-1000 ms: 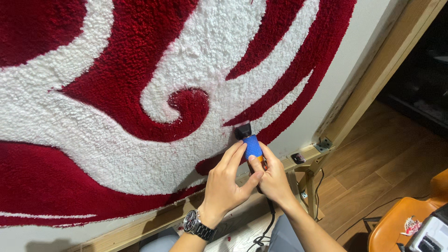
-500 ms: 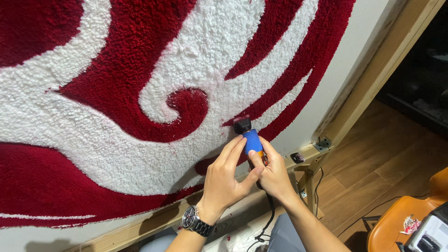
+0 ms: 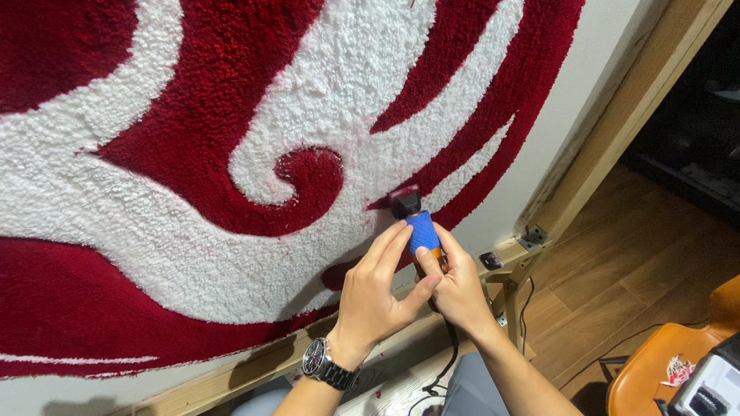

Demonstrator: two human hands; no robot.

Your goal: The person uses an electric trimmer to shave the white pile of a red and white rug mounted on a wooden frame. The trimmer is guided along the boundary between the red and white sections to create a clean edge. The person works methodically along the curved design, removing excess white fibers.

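A small electric trimmer (image 3: 417,223) with a blue textured grip and a black head is pressed against a red and white tufted rug (image 3: 231,154), its head sitting where a red tongue meets the white pile, just right of a red curl. Both hands close around the tool's body from below: the right hand (image 3: 461,283) wraps the lower part of the blue handle, and the left hand (image 3: 375,289) lies against it, fingers (image 3: 389,245) stretched up along the blue grip's left side, thumb crossing toward the right hand. On the left wrist below is a dark metal wristwatch (image 3: 328,368). A black cord (image 3: 445,362) drops from under the hands. Beyond the grip to the right runs the wooden frame (image 3: 617,123) holding the rug, then wooden floor (image 3: 617,277) and an orange seat (image 3: 667,366).
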